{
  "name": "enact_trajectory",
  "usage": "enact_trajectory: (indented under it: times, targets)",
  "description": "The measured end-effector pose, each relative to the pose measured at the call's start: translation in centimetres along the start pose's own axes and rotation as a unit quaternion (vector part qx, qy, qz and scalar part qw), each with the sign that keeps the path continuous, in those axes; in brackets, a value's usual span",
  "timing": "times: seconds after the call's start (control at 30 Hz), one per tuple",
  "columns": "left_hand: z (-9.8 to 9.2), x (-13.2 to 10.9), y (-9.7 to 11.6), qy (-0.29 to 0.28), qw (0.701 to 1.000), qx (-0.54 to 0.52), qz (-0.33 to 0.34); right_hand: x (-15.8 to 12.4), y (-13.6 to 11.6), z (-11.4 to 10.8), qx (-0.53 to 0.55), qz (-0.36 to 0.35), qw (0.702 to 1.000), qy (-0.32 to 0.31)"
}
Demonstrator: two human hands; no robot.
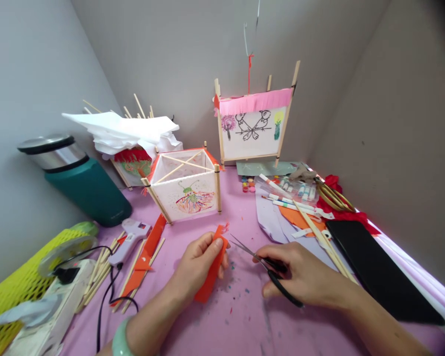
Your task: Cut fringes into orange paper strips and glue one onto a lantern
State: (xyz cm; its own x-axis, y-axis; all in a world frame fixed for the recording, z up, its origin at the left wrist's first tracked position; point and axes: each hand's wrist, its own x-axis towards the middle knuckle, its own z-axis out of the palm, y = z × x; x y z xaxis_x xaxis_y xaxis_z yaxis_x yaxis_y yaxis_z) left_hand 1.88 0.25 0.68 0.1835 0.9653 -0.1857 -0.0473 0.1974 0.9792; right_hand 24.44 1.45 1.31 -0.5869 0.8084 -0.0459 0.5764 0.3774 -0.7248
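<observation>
My left hand [203, 259], with a pale green bangle on the wrist, pinches a folded strip of orange paper [209, 283] near its upper end. Thin cut fringes stick out at the top of the strip. My right hand [300, 272] holds black-handled scissors [282, 289] by the loops, and their blades point up and left toward the paper, slightly parted. A small gap separates the scissor tips from the strip. Behind my hands stands a lantern frame [218, 190] of wooden sticks with white panels, one showing a drawn butterfly.
A second lantern [254, 141] with pink fringe stands at the back. A teal bottle [91, 190], glue gun [128, 242], power strip [54, 306] and sticks lie left. At right are markers, gold-handled scissors [335, 196] and a black flat object [378, 269].
</observation>
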Motion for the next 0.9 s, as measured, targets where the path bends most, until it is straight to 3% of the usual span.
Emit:
enact_trajectory:
  times: [0.4, 0.67, 0.8, 0.9]
  targets:
    - [0.3, 0.2, -0.3, -0.030, 0.999, 0.015, 0.024, 0.4, -0.1, 1.1, -0.027, -0.008, 0.999, -0.029]
    - [0.2, 0.4, -0.7, -0.004, 1.000, 0.015, 0.026, 0.4, 0.3, 1.0, -0.030, -0.005, 0.999, -0.023]
    - [-0.2, 0.9, -1.0, 0.055, 0.997, 0.048, -0.008, 0.6, 1.2, 1.2, -0.098, 0.017, 0.993, 0.069]
    - [-0.4, 1.0, -1.1, 0.048, 0.997, 0.065, -0.018, 1.0, 2.2, 1.6, -0.141, 0.034, 0.976, 0.162]
